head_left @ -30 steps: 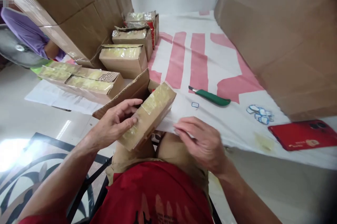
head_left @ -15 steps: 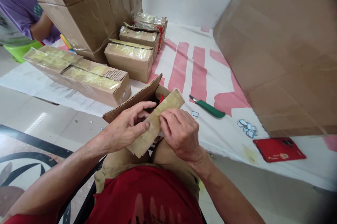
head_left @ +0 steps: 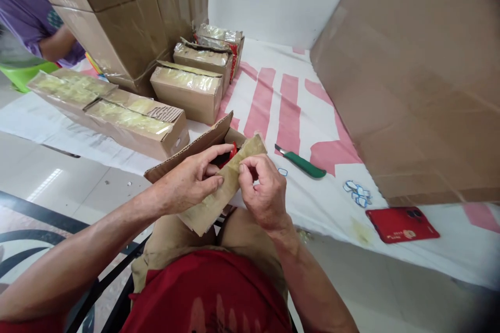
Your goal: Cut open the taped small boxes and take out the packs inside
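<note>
left hand: my thumb and fingers hold the taped box
right hand: fingertips pressed together against it; what i pinch, i cannot tell
taped box: slanting, near end over my lap

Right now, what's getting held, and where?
The left hand holds the taped box by one long edge, thumb on top. The right hand is at the opposite side, its grip unclear.

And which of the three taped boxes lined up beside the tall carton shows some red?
The farthest box: red shows on its side, while the middle box and nearest box have plain brown sides.
</note>
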### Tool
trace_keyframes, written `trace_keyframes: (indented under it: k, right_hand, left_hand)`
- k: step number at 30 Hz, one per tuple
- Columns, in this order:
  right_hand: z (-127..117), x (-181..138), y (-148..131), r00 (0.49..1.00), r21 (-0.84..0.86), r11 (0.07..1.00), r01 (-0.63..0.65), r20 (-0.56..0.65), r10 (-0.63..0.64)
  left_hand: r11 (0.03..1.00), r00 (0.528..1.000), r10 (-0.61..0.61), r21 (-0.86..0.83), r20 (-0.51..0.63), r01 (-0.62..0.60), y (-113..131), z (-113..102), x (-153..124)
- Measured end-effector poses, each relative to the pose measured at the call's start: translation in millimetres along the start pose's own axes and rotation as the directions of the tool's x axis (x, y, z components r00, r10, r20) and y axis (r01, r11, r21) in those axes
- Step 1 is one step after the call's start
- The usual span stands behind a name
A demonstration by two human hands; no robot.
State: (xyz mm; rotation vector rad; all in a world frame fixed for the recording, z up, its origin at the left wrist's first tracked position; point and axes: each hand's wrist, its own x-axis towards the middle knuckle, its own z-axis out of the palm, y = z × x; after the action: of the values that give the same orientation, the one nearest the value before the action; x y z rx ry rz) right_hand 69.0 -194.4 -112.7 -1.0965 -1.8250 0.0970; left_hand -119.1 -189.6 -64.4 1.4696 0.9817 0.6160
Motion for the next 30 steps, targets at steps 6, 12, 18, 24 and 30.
trace_keyframes:
  k: [6, 12, 18, 24, 30]
  right_hand:
    - [1.8, -1.1, 11.5, 0.996, -0.098, 0.995, 0.029, -0.082, -0.037]
    - [3.6, 2.9, 24.0, 0.975, -0.161, 0.987, -0.025, -0.221, -0.011]
    - [-36.8, 14.7, 87.6, 0.849, -0.182, 0.935, -0.303, -0.498, 0.178]
    - [-63.3, 2.8, 58.9, 0.94, 0.166, 0.933, -0.319, -0.07, 0.334]
    - [-24.0, -4.4, -4.1, 0.991, -0.067, 0.997, 0.045, 0.128, -0.036]
  left_hand:
    - [1.0, 1.0, -0.012, 0.002, -0.012, 0.012, -1.2, 2.5, 1.6]
    - [0.997, 0.998, -0.061, -0.044, -0.005, 0.06, -1.5, 5.2, 3.0]
    - [0.982, 0.985, -0.171, -0.087, 0.008, 0.171, -4.6, 1.6, -10.5]
    - [0.985, 0.983, -0.165, -0.07, -0.079, 0.16, -3.1, 4.9, -12.3]
    - [0.988, 0.985, -0.141, 0.043, -0.101, 0.146, 2.1, 12.1, -12.7]
